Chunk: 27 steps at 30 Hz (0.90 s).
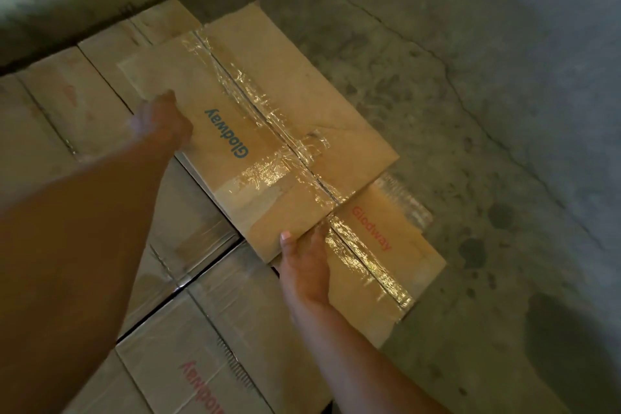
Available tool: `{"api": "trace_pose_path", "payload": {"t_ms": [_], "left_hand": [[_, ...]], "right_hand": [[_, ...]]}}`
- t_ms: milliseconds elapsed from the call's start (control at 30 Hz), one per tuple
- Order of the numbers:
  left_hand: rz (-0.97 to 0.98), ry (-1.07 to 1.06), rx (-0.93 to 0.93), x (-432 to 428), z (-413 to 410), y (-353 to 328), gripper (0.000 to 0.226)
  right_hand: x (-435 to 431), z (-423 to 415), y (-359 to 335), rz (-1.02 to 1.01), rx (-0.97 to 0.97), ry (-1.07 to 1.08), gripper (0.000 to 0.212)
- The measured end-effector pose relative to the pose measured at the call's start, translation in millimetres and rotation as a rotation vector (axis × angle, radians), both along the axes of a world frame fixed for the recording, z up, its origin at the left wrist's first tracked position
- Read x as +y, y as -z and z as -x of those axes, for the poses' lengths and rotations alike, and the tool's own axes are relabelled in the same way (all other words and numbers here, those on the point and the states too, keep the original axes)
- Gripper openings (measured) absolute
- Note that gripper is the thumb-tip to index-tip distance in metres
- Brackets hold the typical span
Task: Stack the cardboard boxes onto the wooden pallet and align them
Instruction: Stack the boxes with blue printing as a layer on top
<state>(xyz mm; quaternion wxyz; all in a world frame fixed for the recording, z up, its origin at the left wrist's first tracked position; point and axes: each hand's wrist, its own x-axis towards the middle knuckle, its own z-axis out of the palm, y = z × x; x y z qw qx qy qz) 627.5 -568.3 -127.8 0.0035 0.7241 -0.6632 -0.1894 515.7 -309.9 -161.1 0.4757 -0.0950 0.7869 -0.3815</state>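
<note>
- The blue-lettered box is held between both hands, top face up, skewed against the rows beneath.
- The left hand is set on the box's long left edge, about midway along. The hand is blurred. The fingers appear curled over the edge, and the hold under the box is hidden.
- The right hand is clamped on the near short edge, close to the near-left corner. The thumb is laid on the top face and the fingers are tucked beneath.
- The hands are placed well apart, one per edge, with the box's near-left corner between them.
- Clear tape is run along the centre seam, with a cross strip just ahead of the right thumb.
- A red-lettered box is seen just right of the right hand, lower down and partly covered by the held box. Its taped seam passes beside that hand.
- Stacked boxes are laid in rows under and between the forearms. Dark gaps are seen between them.
- A nearest box, also lettered in red, lies between the forearms.
- Concrete floor, stained in patches, is seen beyond the right hand.
- Whether the held box touches the layer beneath cannot be told.
</note>
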Motion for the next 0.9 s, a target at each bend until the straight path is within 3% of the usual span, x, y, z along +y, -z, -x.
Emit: {"api": "trace_pose_path", "payload": {"t_ms": [133,300,467,700,900], "left_hand": [[0.134,0.075,0.120,63,32,-39,0.044],[0.231,0.496,0.236,152,106,-126,0.057],[0.346,0.897,0.309,277,208,-228,0.061],[0.457,1.384,0.523,534,332,-346,0.072],[0.420,1.704,0.688,726,396,-390,0.064]], "right_hand": [[25,47,-42,-0.035,0.224,0.000,0.077],[103,127,-126,-0.088,0.563,0.124,0.071],[245,192,-228,-0.116,0.856,0.253,0.072],[509,233,-365,-0.286,1.023,0.657,0.074],[689,221,-412,-0.461,1.054,0.978,0.072]]}}
